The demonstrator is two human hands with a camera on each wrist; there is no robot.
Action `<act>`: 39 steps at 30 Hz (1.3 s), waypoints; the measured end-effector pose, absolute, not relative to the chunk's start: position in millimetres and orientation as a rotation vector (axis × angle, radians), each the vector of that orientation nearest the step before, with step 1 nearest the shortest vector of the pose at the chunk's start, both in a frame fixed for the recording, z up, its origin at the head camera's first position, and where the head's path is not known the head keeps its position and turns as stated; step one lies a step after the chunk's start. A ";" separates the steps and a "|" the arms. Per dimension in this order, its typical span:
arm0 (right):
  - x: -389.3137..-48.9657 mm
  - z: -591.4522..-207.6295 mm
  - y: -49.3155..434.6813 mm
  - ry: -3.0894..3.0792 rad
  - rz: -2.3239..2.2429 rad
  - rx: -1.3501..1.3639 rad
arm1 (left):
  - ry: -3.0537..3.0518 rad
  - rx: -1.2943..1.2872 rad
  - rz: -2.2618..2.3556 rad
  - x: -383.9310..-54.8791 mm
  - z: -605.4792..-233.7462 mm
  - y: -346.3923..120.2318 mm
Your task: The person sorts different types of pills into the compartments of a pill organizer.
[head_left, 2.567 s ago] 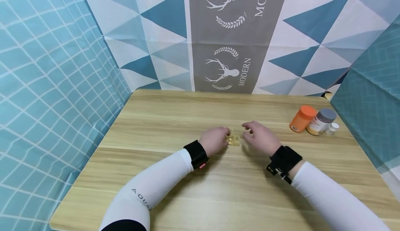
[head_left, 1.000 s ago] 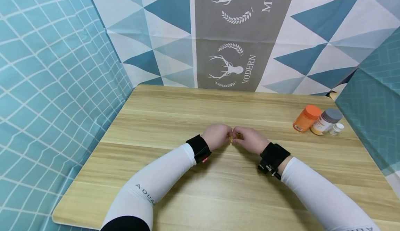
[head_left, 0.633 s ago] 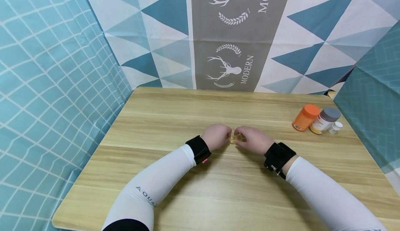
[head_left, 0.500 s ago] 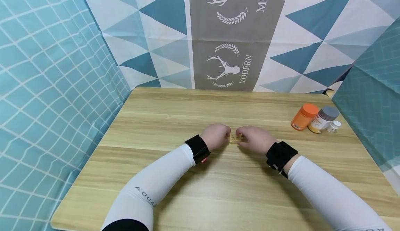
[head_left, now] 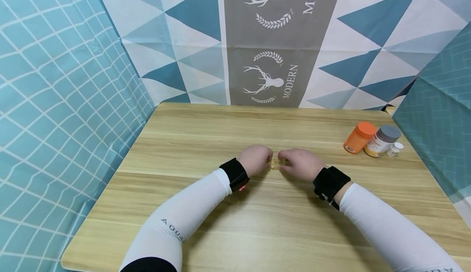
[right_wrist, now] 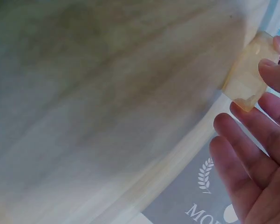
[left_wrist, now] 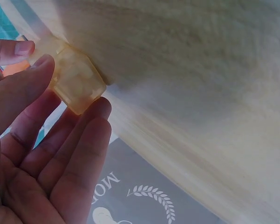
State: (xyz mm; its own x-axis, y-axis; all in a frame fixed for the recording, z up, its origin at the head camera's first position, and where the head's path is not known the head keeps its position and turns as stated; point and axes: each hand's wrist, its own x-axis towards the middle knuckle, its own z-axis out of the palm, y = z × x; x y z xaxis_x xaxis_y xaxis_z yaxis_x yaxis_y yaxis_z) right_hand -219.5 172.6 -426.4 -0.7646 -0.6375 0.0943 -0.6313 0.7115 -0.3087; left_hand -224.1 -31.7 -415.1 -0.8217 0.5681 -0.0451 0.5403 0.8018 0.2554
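Observation:
A small translucent yellow pill box [head_left: 276, 164] is between the two hands, at the middle of the wooden table. In the left wrist view, pale pieces show through the wall of the pill box [left_wrist: 77, 77]. My left hand [head_left: 254, 160] pinches its left end, thumb on one face and fingertips at the other. At the right end, my right hand [head_left: 302, 164] holds it between thumb and fingers, as the right wrist view shows on the pill box [right_wrist: 247, 77]. The fingers cover parts of both ends. Whether the lid is fully closed I cannot tell.
Toward the back right of the wooden table [head_left: 206, 133] stand an orange bottle [head_left: 359, 138], a white bottle with a grey cap [head_left: 382, 141] and a small white bottle [head_left: 395, 149]. Patterned cloth [head_left: 265, 59] hangs behind the table, with blue checked cloth on the left.
Earlier the right hand was apart from the pill box, whose compartments showed. It then came in beside the left hand with the box edge-on; since then the hands have spread slightly, both holding it.

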 end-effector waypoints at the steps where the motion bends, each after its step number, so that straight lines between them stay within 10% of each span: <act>1: -220.8 -425.9 172.9 2.891 -0.535 -1.052 | 2.866 0.888 0.353 -224.3 -414.8 -31.8; 39: -209.8 -426.1 187.3 2.970 -0.783 -0.592 | 2.860 0.926 0.283 -217.2 -412.2 -25.8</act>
